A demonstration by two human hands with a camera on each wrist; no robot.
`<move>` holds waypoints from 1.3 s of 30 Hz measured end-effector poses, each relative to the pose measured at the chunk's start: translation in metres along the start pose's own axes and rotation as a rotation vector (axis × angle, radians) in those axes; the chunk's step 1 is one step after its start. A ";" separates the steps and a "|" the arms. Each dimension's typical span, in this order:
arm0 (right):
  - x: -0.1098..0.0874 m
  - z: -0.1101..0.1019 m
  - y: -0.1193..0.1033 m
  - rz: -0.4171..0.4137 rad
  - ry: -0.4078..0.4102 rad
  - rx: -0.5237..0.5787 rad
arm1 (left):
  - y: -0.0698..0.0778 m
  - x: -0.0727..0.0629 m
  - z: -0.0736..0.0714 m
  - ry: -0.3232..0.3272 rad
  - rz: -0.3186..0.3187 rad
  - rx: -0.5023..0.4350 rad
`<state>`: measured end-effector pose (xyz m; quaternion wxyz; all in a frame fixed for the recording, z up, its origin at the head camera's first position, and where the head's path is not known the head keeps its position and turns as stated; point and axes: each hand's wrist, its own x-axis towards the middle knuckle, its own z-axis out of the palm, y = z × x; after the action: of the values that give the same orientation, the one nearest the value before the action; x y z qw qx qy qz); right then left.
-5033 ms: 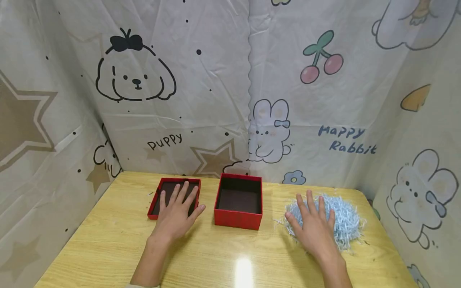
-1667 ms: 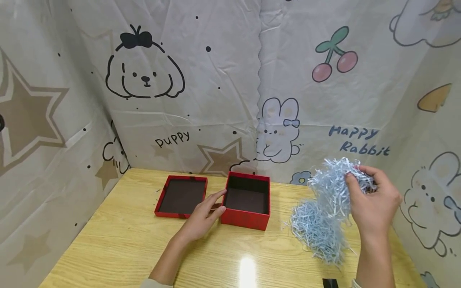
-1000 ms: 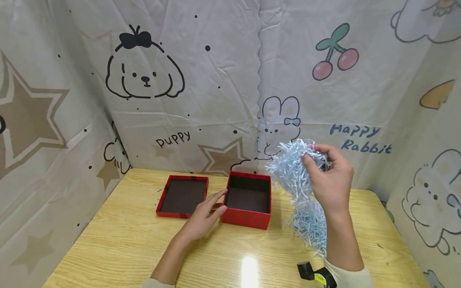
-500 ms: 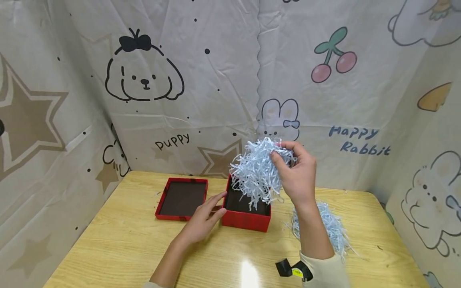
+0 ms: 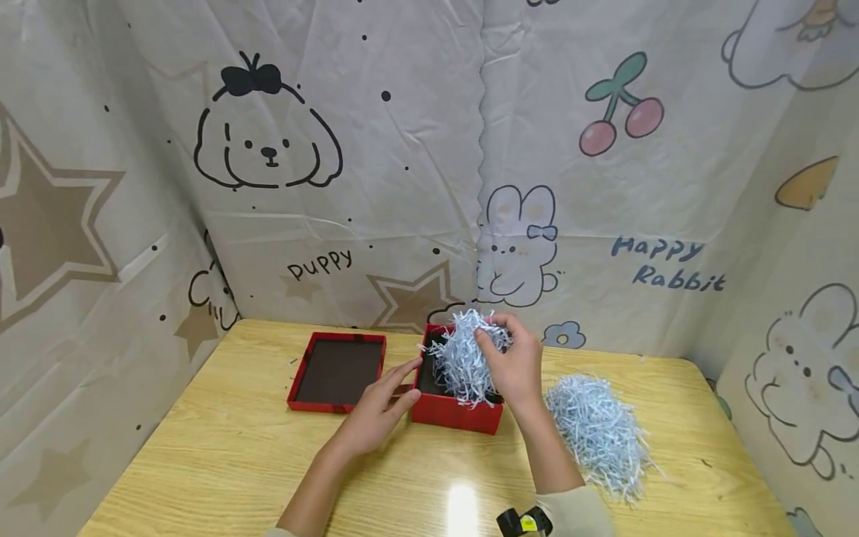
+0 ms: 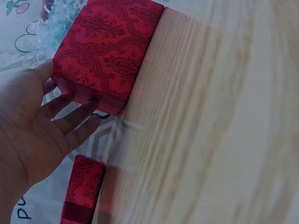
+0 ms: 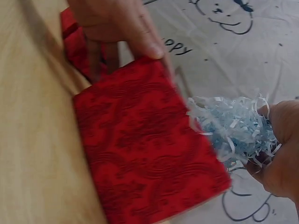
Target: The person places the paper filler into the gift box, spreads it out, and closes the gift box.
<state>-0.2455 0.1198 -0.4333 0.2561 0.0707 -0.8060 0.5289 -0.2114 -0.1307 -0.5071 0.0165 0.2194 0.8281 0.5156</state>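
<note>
Taking the red box (image 5: 452, 414) as clock centre, the right hand (image 5: 515, 365) at 3 pinches a tuft of shredded paper (image 5: 465, 365) at the box's mouth; loose strands reach the rim and could catch or spill outside. The left hand (image 5: 371, 419), fingers spread, touches the wall at 8; the lid (image 5: 338, 371) lies at 9, a paper pile (image 5: 597, 432) at 4, the right forearm (image 5: 552, 459) between

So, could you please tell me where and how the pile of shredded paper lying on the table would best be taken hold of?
I would grip the pile of shredded paper around its middle, fingers spread, from above and the right: it is a loose heap with no handle, its edge frays into stray strands, and the red box stands to its left.
</note>
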 end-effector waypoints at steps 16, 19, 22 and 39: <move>-0.023 0.010 0.010 0.075 -0.196 -0.009 | 0.003 0.001 0.001 0.005 -0.009 0.005; -0.024 0.003 0.009 0.079 -0.168 -0.005 | 0.002 0.001 0.001 0.003 -0.007 0.002; -0.026 -0.005 0.008 0.097 -0.130 -0.003 | 0.000 0.000 0.001 0.002 -0.007 0.002; -0.028 -0.053 0.035 0.218 -0.056 0.024 | -0.002 0.001 0.002 0.010 0.001 0.001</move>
<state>-0.2171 0.1778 -0.4593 0.1736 0.0004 -0.8094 0.5611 -0.2121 -0.1293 -0.5096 0.0118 0.2173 0.8283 0.5163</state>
